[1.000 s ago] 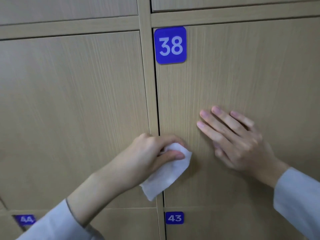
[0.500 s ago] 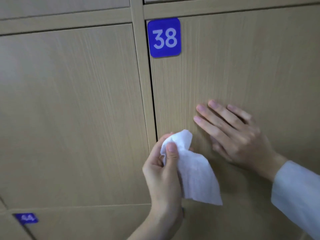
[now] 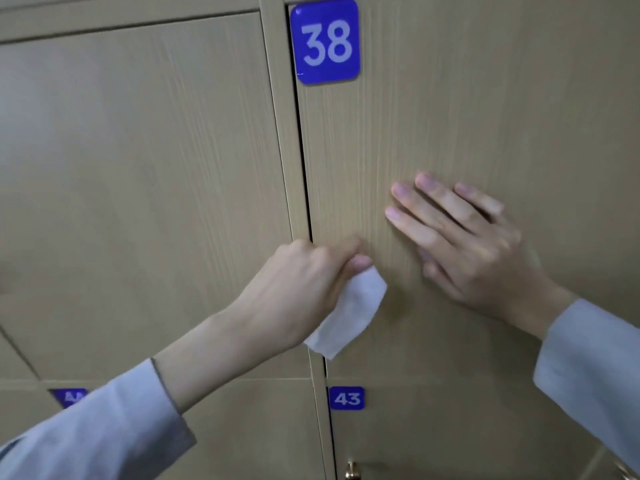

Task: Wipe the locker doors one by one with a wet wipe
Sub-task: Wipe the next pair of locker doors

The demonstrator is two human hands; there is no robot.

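Left hand (image 3: 298, 289): wet wipe (image 3: 349, 317) pinched, applied at door 38 (image 3: 450, 116) edge.
Right hand (image 3: 467, 244): fingers flat on door, likely bracing.

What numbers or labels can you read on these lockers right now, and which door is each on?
"38": blue plate at the top left corner of the door under the right hand.
"43": small blue plate on the door below.
A third blue plate, lower left, is blurred and partly hidden by the sleeve.
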